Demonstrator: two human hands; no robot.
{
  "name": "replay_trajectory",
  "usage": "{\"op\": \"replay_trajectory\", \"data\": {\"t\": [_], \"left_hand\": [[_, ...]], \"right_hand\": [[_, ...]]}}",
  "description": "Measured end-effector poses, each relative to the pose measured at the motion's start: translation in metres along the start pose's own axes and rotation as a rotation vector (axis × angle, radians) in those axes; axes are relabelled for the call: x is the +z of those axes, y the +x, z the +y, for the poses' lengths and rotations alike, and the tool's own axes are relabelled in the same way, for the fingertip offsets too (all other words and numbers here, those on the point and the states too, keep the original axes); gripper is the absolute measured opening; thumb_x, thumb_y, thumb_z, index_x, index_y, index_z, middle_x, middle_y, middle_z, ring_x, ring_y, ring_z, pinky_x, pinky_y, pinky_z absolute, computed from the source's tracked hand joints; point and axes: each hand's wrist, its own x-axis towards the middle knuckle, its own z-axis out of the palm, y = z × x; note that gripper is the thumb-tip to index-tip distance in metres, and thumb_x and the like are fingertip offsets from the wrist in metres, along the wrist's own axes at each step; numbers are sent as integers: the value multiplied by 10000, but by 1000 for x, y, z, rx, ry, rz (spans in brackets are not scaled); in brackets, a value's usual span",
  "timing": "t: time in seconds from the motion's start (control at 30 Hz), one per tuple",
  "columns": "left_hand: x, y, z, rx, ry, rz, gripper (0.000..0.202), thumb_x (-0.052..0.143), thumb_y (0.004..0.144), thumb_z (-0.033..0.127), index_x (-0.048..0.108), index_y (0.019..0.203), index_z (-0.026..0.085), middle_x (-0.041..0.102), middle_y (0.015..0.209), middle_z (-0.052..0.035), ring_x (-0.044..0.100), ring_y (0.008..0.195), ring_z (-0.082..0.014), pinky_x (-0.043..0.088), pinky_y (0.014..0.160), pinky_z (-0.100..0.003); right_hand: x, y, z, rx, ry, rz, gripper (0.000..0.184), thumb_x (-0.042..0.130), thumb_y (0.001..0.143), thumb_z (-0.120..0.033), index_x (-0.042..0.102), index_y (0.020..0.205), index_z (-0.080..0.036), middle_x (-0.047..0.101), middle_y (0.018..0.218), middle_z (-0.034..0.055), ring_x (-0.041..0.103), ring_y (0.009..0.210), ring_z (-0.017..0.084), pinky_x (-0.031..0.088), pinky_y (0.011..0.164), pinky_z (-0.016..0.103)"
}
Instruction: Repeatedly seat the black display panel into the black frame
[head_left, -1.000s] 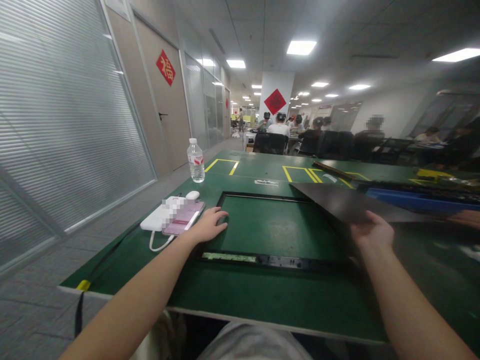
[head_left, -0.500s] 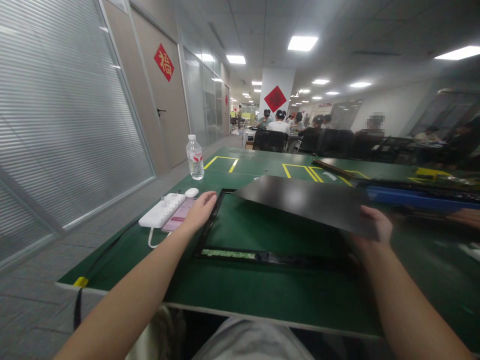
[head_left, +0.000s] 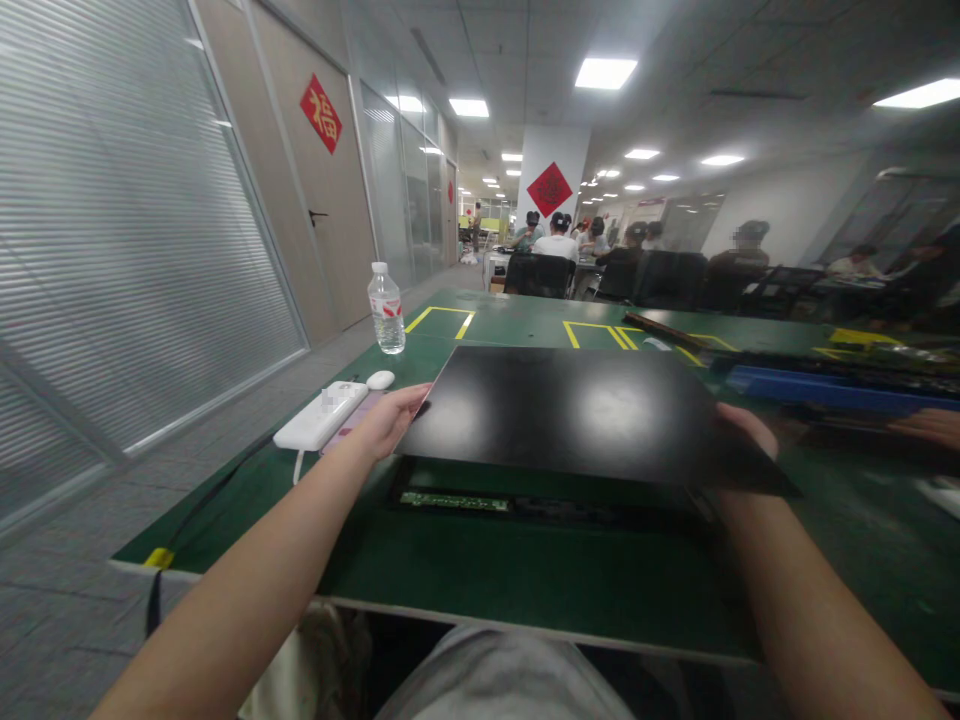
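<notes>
A thin, flat black panel [head_left: 555, 410], like a display screen, is held level above the green table by both my hands. My left hand [head_left: 390, 418] grips its left edge, with the fingers partly under it. My right hand [head_left: 750, 450] grips the right edge, its palm partly hidden by the panel. Beneath lies a black rectangular frame [head_left: 607, 515], mostly covered by the panel. A strip of green circuit board [head_left: 454, 502] shows along the frame's near side.
On the left are a white power bank [head_left: 319, 418], a phone [head_left: 352, 430], a white rounded case [head_left: 380, 380] and a water bottle [head_left: 387, 312]. A blue strip-shaped thing [head_left: 817, 388] lies right, near another person's hand [head_left: 930, 425]. People sit at tables farther back.
The black panel has come down at its left side and swung over the frame, covering most of it. My left hand has taken hold of the panel's left edge.
</notes>
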Motion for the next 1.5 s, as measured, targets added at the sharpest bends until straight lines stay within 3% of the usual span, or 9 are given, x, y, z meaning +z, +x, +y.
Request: {"op": "replay_trajectory", "data": {"t": [0.17,0.33,0.47,0.67,0.93,1.17,1.5], "left_hand": [[-4,3,5,188,-64,50,422,675,622,193,728,1032,104,773,908,-82,723,813,-246,564,675,-303],[-11,2,11,267,-127,148,368,638,637,198,748,982,128,771,916,-64,711,879,-272,578,742,-343],[-10,-2,16,303,-106,201,378,622,642,191,747,995,143,764,913,-37,699,878,-264,584,729,-336],[-7,-1,16,311,-115,174,417,663,586,198,749,990,133,765,917,-36,692,861,-247,567,745,-317],[-11,5,10,334,-102,242,444,757,493,196,748,929,110,759,830,-37,662,759,-198,527,712,-278],[-4,1,9,312,-61,261,367,752,491,182,741,857,144,751,778,-25,672,716,-201,528,680,-285],[-6,6,1,297,-42,240,407,779,508,193,741,910,136,759,817,-26,677,735,-188,529,706,-279]], "right_hand": [[16,-19,10,56,-148,53,96,597,788,-105,654,807,-179,699,699,-1,657,578,153,592,677,287],[24,-28,17,360,-323,-31,164,551,901,-280,671,953,-181,697,720,36,682,635,215,591,714,373],[25,-27,18,477,-485,-160,283,412,956,-267,669,1005,-159,705,738,58,677,618,206,578,646,354],[18,-20,18,419,-725,-133,289,401,954,-230,652,1038,-114,688,699,74,633,553,170,511,509,260],[13,-14,15,267,-860,-75,431,463,947,-277,481,1350,-127,725,782,130,711,662,210,560,592,281],[11,-12,17,173,-860,-15,423,515,918,-216,492,1325,-100,727,734,125,718,655,211,574,604,279],[13,-15,12,117,-1001,50,300,534,880,-188,580,1171,-131,721,672,98,704,620,191,542,566,250]]}}
